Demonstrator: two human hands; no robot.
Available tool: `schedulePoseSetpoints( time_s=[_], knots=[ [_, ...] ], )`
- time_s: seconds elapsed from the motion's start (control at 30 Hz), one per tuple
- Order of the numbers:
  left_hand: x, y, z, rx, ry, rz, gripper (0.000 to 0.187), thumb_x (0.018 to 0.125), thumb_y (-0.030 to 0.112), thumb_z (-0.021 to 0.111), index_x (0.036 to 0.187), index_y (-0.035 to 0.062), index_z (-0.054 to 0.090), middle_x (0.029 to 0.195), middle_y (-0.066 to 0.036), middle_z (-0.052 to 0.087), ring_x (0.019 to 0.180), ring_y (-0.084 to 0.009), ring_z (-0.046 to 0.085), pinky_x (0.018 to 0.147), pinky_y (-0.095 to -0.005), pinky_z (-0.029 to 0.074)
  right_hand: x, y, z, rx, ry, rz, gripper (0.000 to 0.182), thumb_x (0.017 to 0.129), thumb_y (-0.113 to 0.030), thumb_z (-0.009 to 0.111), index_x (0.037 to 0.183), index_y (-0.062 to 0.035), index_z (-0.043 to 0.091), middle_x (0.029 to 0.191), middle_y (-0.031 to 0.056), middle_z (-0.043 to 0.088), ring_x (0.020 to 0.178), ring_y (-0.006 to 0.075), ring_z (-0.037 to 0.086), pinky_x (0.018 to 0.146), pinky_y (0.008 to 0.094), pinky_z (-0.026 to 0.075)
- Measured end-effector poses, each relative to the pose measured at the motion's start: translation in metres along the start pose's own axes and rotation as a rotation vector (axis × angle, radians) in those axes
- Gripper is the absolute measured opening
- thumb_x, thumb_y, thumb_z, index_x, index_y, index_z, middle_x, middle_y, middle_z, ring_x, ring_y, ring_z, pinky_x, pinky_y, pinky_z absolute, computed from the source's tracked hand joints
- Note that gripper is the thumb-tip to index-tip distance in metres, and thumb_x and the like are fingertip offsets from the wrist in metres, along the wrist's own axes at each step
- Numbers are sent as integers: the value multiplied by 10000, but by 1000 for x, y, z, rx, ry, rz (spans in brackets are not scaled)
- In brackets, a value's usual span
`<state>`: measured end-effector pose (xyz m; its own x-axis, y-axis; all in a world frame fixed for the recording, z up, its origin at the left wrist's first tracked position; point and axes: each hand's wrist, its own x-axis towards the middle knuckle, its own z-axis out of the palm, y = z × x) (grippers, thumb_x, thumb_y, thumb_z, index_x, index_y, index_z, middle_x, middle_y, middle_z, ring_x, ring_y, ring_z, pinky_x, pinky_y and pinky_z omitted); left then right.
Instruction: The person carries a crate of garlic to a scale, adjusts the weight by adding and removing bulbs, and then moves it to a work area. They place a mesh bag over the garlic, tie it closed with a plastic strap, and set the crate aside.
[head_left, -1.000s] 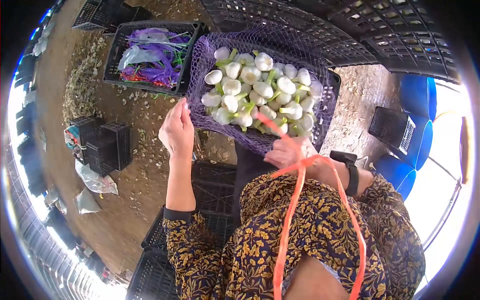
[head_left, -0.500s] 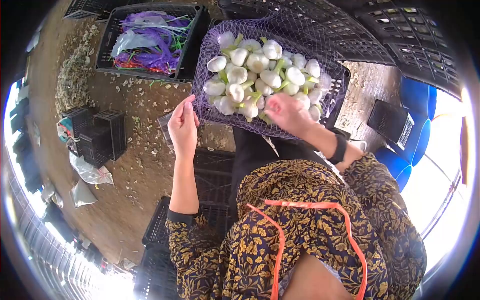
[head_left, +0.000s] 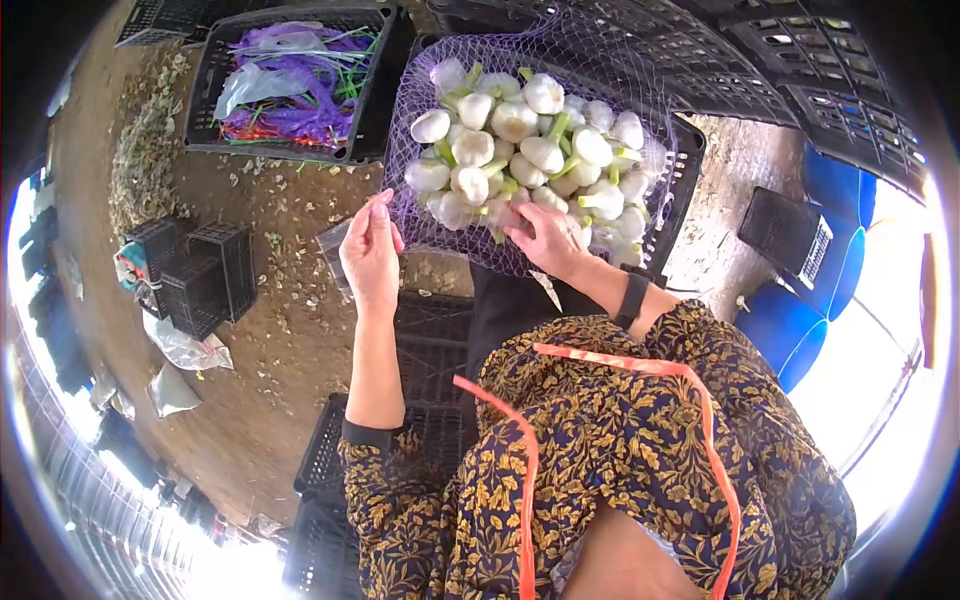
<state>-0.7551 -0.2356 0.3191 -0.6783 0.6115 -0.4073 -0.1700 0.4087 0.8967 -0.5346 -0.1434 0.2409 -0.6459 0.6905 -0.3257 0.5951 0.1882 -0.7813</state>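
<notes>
A purple mesh sack (head_left: 440,225) filled with white garlic bulbs (head_left: 530,150) is seen lying in a black plastic crate (head_left: 682,190), its mouth spread wide toward the viewer and its long axis running from the near edge of the crate to the far edge. The green stalks of the bulbs are pointed in mixed directions. A second black crate (head_left: 375,95), holding purple netting and green strips (head_left: 300,85), is set just beside the sack at the far left, on the dirt floor (head_left: 270,330) strewn with husks.

The left forearm is held nearly straight out from the body, and the left hand (head_left: 370,250) is raised at the sack's near-left edge, thumb and fingers pinched on the mesh rim. The right arm is bent inward from the right, a black wristband (head_left: 632,297) worn at the wrist. The right hand (head_left: 548,240) is laid palm down at the sack's near edge, fingers spread and pressed on the mesh and bulbs; whether anything is gripped beneath cannot be told. An orange strap (head_left: 600,365) is draped over the patterned garment (head_left: 620,470).
</notes>
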Motion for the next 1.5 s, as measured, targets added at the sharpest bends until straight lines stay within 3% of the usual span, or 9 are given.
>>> schedulePoseSetpoints(
  time_s=[0.57,0.67,0.73,0.87,1.03,1.27,1.4,1.43,1.5],
  knots=[
    [-4,19,13,80,-30,18,248,968,183,484,1113,44,629,602,54,451,538,-26,402,507,-181,328,-2,6,11,-239,-120,-122,436,847,-161,536,1267,-210,429,802,144,629,726,348,614,613,447,476],
    [4,27,10,288,7,113,239,963,156,484,1109,40,635,672,27,501,590,-35,430,539,-187,364,-15,-10,-16,-185,-175,-68,435,843,-154,537,1269,-176,451,828,144,628,725,333,613,610,435,471],
    [9,16,0,624,159,597,226,935,146,519,1095,51,648,810,-39,577,730,-109,543,636,-245,441,-36,-31,-54,-143,-161,-106,450,817,-129,546,1263,-126,487,853,127,629,703,304,616,607,423,473],
    [13,14,0,96,175,186,222,935,154,520,1071,52,663,1028,-70,562,892,-140,540,776,-272,458,-67,-61,-136,-146,-229,-157,297,734,-165,614,1019,-93,662,773,89,604,629,268,598,630,347,510],
    [30,27,0,440,289,426,255,952,187,503,1088,24,643,1198,-73,530,1027,-150,527,892,-285,437,-24,-67,-172,-348,374,-397,414,676,-129,707,1078,-69,631,1156,135,546,1018,282,554,773,373,497],
    [25,47,29,-34,-118,253,206,955,126,478,988,-19,620,995,-98,649,969,-160,591,914,-288,431,83,-123,-97,-440,225,-583,761,726,-200,701,1397,-184,343,1426,186,274,1325,348,275,1069,555,252],
    [1,49,30,164,-255,237,192,961,99,464,948,-9,622,969,-63,648,924,-116,578,844,-251,436,132,-121,-66,-765,56,-703,502,804,-189,593,1292,-200,478,1232,154,530,1271,308,395,1077,570,219],
    [2,49,21,221,-262,172,225,967,129,455,1015,-23,615,989,-94,653,956,-148,589,890,-286,439,140,-120,-69,-834,-324,-537,224,798,-203,595,1016,-155,618,898,71,665,981,288,613,930,508,423],
    [8,44,8,66,-182,167,227,968,124,451,1016,-26,614,1008,-105,653,970,-162,595,899,-284,439,126,-111,-83,-688,-251,-412,79,814,-193,582,796,-121,611,699,31,645,689,254,647,655,397,515]
  ],
)
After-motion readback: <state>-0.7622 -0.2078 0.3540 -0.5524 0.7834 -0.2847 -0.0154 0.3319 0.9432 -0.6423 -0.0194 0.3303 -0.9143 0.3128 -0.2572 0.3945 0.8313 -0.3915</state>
